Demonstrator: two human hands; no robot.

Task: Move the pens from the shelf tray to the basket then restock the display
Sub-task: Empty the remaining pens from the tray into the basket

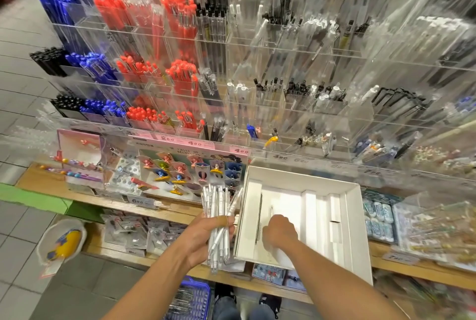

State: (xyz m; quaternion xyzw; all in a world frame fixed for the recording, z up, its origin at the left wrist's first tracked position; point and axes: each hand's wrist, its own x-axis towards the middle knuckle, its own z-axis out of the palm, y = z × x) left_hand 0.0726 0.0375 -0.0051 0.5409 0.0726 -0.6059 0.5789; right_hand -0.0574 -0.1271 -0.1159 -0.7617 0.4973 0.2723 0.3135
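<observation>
Hands: both bare and well apart, the left beside the tray's outer wall, the right inside it.
Left hand (206, 236): fingers wrapped round a bundle of white, slim plastic pens (219, 219); the pens stand nearly upright, tips fanning above the fist and ends hanging below it.
Right hand (279, 232): fingers curled down onto the floor of the white cardboard shelf tray (355, 219); whether they pinch anything cannot be told, since the knuckles hide the fingertips.
Tray: sits on the light wooden shelf (401, 265) under the right hand, just right of the left hand, its near corner jutting past the shelf edge.
Left in tray: 1 thin dark pen (258, 219) lies along the tray's left side, just left of the right hand; 1 pale slim pen (271, 212) pokes out beyond the right hand's fingers.
Basket: blue plastic-mesh basket (192, 299) on the floor below the left forearm, with a few pale pens showing inside.
Display: clear acrylic rack (257, 44) rises beyond both hands, its compartments stocked with blue, red, black and translucent pens.
Beyond the left hand: pastel card of small figurine clips (190, 167) standing on the shelf.
Far left of the left hand: white bowl-shaped object with a yellow and blue item (63, 241) near the tiled floor.
</observation>
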